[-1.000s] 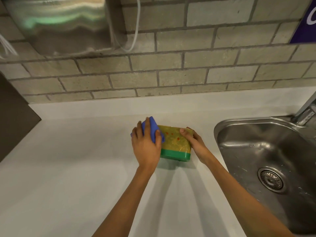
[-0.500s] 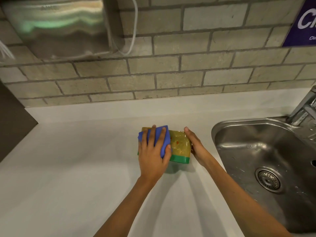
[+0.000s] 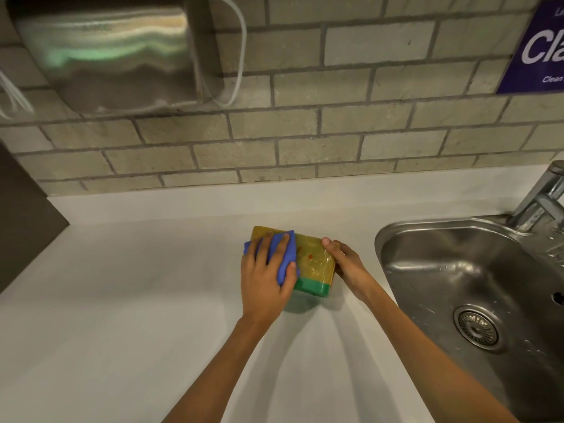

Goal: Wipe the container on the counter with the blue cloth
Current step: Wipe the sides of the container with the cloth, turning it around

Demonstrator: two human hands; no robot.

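A yellowish see-through container [image 3: 314, 257] with a green lid [image 3: 311, 287] lies upside down on the white counter [image 3: 122, 300]. My left hand [image 3: 264, 279] presses a folded blue cloth [image 3: 285, 259] flat onto the container's left half, fingers spread over the cloth. On the right side, my right hand [image 3: 348, 265] grips the container's edge, thumb on top. The cloth hides the container's left part.
A steel sink [image 3: 476, 288] with a drain [image 3: 477, 326] sits right of the container, its tap [image 3: 540, 199] at the far right. A steel dispenser [image 3: 113, 53] hangs on the brick wall, and a purple sign [image 3: 540, 47] is at top right. A dark panel [image 3: 24, 218] borders the counter's left.
My left hand and the blue cloth have slid from the container's left edge onto its top surface. My right hand keeps its hold on the right side.
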